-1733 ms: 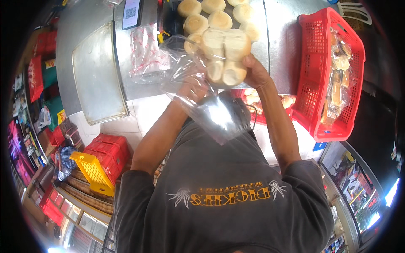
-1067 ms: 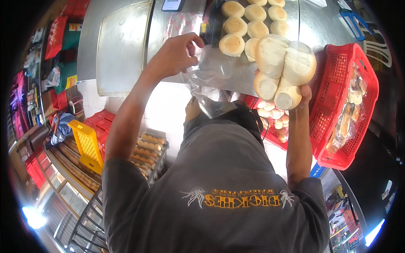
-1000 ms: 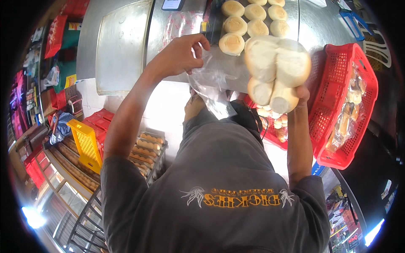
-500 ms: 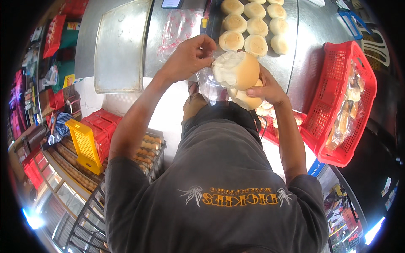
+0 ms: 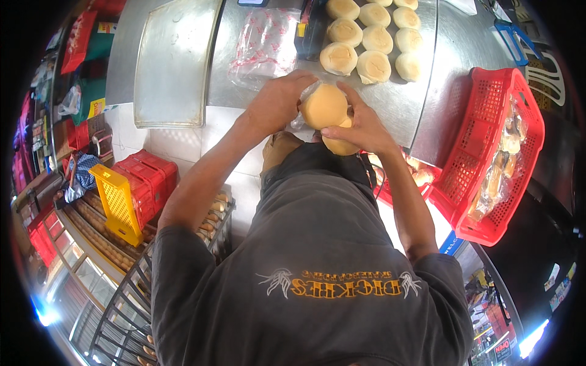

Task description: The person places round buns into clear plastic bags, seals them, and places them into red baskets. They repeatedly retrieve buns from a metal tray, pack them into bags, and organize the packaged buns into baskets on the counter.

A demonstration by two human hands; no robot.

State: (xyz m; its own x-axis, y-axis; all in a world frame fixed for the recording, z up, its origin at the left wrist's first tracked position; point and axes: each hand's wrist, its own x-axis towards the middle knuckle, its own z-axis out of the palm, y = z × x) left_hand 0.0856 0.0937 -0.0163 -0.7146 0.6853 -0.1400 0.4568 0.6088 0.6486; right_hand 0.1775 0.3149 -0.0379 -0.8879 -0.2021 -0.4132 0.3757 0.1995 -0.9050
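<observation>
Close in front of me, at the near edge of the steel table (image 5: 256, 97), I hold two round golden buns. The upper bun (image 5: 325, 107) faces up, and the lower bun (image 5: 339, 144) sits partly beneath it. My right hand (image 5: 368, 125) wraps round the pair from the right, its thumb over the lower bun. At the left side of the upper bun, my left hand (image 5: 282, 105) is closed on a clear plastic bag (image 5: 298, 124), most of which is hidden behind the bun. Its fingertips are partly covered too. Rows of pale buns (image 5: 373, 66) lie beyond my hands.
Printed plastic bags (image 5: 265, 43) lie on the table, left of the buns. A flat metal tray (image 5: 174, 67) is farther left. At right stands a red crate (image 5: 455, 165) with bagged bread. Red and yellow crates (image 5: 115, 207) and a rack of bread are at lower left.
The upper bun has turned its smooth golden top up and moved slightly left and down. My left hand has come down against it, and the bag now shows less.
</observation>
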